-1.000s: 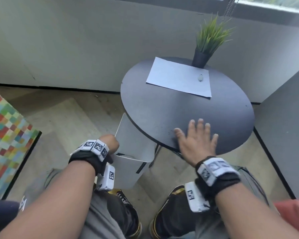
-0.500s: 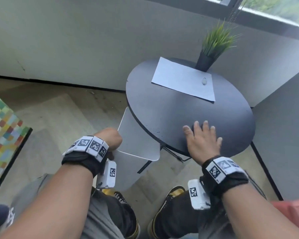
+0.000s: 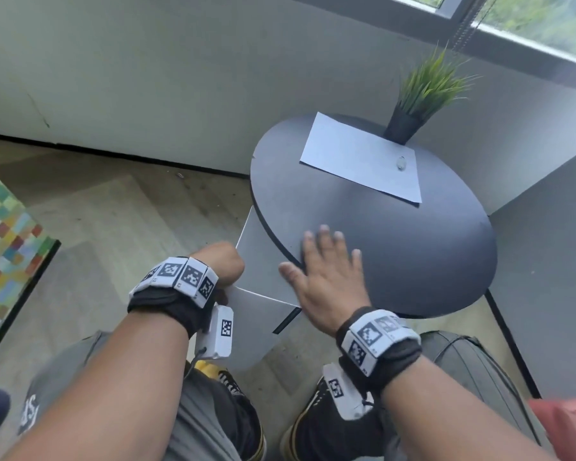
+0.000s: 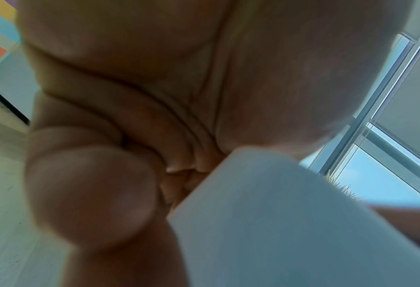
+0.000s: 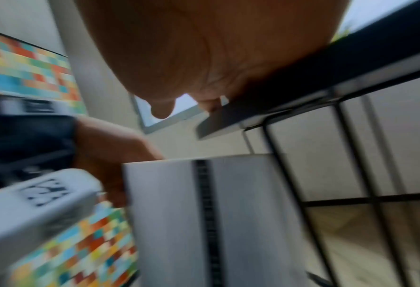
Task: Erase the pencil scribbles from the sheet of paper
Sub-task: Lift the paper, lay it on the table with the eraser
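A white sheet of paper [image 3: 359, 158] lies on the far side of a round black table [image 3: 413, 261]. No scribbles can be made out on it from here. A small grey oval eraser [image 3: 401, 162] sits on the sheet near its right edge. My right hand [image 3: 326, 264] rests flat on the table's near-left rim with its fingers spread, its palm [image 5: 204, 48] over the table edge [image 5: 327, 68]. My left hand [image 3: 223, 264] grips the corner of a white panel [image 3: 263, 261] beneath the tabletop, fingers [image 4: 93, 194] curled against that panel [image 4: 277, 223].
A potted grass plant [image 3: 426, 91] stands at the table's far edge, just behind the paper. Grey walls close in behind and to the right. A multicoloured checkered rug [image 3: 4, 247] lies on the wooden floor to the left. Black wire legs [image 5: 351, 174] run under the table.
My right hand has slid left along the table's near rim. The left hand keeps its grip on the white panel. The view has swung, so the table sits further right in it.
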`<state>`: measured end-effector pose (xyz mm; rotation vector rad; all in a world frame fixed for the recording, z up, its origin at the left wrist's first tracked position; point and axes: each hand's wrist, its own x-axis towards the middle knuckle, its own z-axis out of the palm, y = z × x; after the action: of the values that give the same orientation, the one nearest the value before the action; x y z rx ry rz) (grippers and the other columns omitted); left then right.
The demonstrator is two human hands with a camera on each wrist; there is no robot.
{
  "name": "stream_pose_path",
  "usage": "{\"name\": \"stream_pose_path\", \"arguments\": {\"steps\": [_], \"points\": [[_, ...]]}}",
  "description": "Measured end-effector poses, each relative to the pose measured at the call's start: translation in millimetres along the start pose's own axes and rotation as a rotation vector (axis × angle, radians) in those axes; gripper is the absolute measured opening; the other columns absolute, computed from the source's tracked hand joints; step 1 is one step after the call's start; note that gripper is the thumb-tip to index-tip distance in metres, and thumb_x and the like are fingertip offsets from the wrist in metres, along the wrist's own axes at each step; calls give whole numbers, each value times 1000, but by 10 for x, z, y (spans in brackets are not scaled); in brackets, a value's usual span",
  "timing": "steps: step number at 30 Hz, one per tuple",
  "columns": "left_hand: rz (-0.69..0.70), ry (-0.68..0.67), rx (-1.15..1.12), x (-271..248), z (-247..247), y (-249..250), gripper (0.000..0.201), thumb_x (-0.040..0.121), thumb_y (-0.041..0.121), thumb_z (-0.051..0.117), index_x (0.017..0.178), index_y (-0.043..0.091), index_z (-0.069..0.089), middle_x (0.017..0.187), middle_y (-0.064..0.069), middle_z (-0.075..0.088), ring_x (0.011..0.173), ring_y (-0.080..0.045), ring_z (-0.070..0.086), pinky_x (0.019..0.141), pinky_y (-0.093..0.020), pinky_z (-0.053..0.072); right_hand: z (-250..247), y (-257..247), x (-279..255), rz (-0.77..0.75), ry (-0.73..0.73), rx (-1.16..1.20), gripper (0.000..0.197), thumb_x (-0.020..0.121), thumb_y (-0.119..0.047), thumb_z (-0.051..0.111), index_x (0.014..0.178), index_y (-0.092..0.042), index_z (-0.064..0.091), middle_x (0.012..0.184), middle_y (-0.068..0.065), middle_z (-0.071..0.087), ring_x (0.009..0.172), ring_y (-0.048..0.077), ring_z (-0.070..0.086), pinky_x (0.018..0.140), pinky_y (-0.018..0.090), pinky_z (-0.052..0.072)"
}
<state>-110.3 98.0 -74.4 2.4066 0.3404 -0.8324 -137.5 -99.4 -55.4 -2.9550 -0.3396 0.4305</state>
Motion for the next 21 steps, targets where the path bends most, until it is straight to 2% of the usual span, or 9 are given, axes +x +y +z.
{"name": "stream_pose_path", "arguments": {"steps": [3, 5, 8, 12, 13, 15, 17, 19, 21], "points": [[-1, 22, 7, -12, -20, 21, 22, 91, 6, 41, 80, 4, 60, 67, -12, 59, 70, -31, 59, 63, -28, 46, -62, -196, -29, -344, 27, 265, 69, 97, -59, 29, 156, -27, 11, 164, -8, 0, 149, 7, -7, 122, 41, 0], [4, 8, 19, -12, -29, 11, 23, 90, 5, 41, 80, 2, 61, 65, -13, 62, 62, -29, 60, 54, -26, 47, -124, -117, 94, -256, 162, 409, 65, 98, -56, 36, 154, -31, 18, 164, -8, 4, 149, 6, -1, 122, 40, 4], [17, -8, 19, -6, -21, -22, 24, 88, 4, 41, 85, 0, 65, 68, -15, 66, 62, -30, 65, 52, -25, 47, -65, -102, 112, 0, 101, 97, 66, 96, -63, 24, 154, -32, 13, 163, -4, -6, 149, 19, -11, 119, 53, -4], [23, 1, 26, -2, -22, -3, 21, 91, 4, 42, 83, 0, 61, 67, -15, 61, 59, -25, 59, 52, -25, 44, -22, -130, -302, -447, 47, 231, 73, 94, -63, 30, 156, -28, 13, 163, -11, 0, 148, 4, -8, 122, 38, 0], [22, -1, 28, 1, -20, 3, 21, 91, 3, 41, 80, 1, 59, 66, -15, 59, 58, -24, 57, 52, -24, 43, -36, 18, -338, -399, 153, 274, 76, 93, -65, 30, 156, -28, 13, 163, -11, 0, 148, 3, -7, 122, 36, -1], [26, 3, 46, 0, -11, -2, 22, 91, 3, 40, 75, 3, 56, 68, -14, 58, 58, -24, 55, 51, -23, 41, -62, 417, -309, -22, 358, 202, 79, 91, -69, 26, 156, -26, 12, 164, -7, -3, 150, 10, -8, 121, 45, -1], [34, 13, 67, 12, -2, -17, 23, 91, 3, 40, 73, 4, 54, 71, -15, 58, 60, -24, 54, 49, -23, 39, -59, 648, -333, 374, 191, 113, 79, 91, -70, 18, 156, -26, 6, 163, -5, -12, 149, 17, -14, 118, 57, -3], [33, 5, 79, 13, -3, -9, 22, 91, 2, 40, 80, 1, 59, 68, -13, 57, 63, -26, 57, 50, -23, 39, 37, 518, -405, 358, 45, 33, 78, 90, -72, 9, 155, -31, -3, 161, -6, -21, 147, 19, -23, 115, 59, -11], [35, -12, 77, 19, -2, -3, 25, 90, 2, 40, 92, -4, 64, 67, -12, 58, 68, -30, 61, 50, -23, 41, 132, 166, -517, 35, -2, -8, 76, 88, -73, 4, 153, -36, -6, 160, -7, -24, 145, 16, -29, 114, 57, -17]]}}
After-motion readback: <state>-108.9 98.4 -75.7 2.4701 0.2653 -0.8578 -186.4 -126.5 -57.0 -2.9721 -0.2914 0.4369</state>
